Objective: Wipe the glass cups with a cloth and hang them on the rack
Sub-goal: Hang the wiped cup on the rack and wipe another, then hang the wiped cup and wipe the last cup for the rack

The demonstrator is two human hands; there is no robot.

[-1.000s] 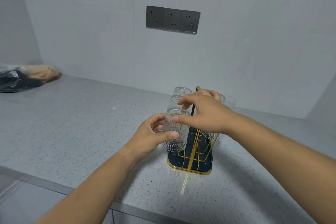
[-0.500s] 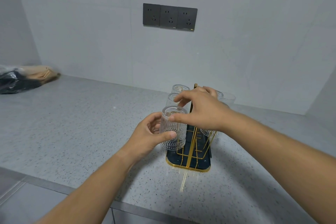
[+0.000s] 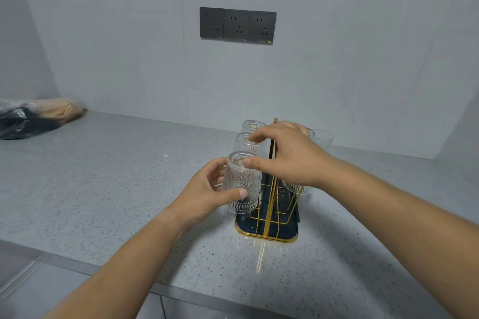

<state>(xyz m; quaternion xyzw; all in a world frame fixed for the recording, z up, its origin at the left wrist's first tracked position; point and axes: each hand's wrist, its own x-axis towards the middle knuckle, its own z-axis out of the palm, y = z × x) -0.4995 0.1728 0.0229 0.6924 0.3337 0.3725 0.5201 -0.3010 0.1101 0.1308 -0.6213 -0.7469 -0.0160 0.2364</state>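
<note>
Head view: front cup gripped at rack, knock and tip risk

Front glass cup (image 3: 242,189) is mouth down at the near-left corner of the rack (image 3: 269,228), just beside a second cup (image 3: 246,145).

Likely faults: glass striking glass, or the light wire rack tipping under a skewed pull.

Left hand (image 3: 207,194) wraps the cup wall, thumb across the front. Right hand (image 3: 290,158) reaches over with fingers extended, tips resting on both upturned bases and clasping nothing.

Got a gold wire rack (image 3: 269,204) on the speckled grey stone counter (image 3: 103,189), right of centre. Down its left side, a row of three: ribbed clear glass front cup (image 3: 241,189) in the left hand (image 3: 204,197), middle cup (image 3: 245,146) behind it, back cup (image 3: 252,125) nearest the wall (image 3: 129,46). Over the rack top, the right hand (image 3: 290,160), touching front and middle cups. Way off left by the wall, a plastic-wrapped bundle (image 3: 31,122); dark triple socket panel (image 3: 237,25) up behind.
</note>
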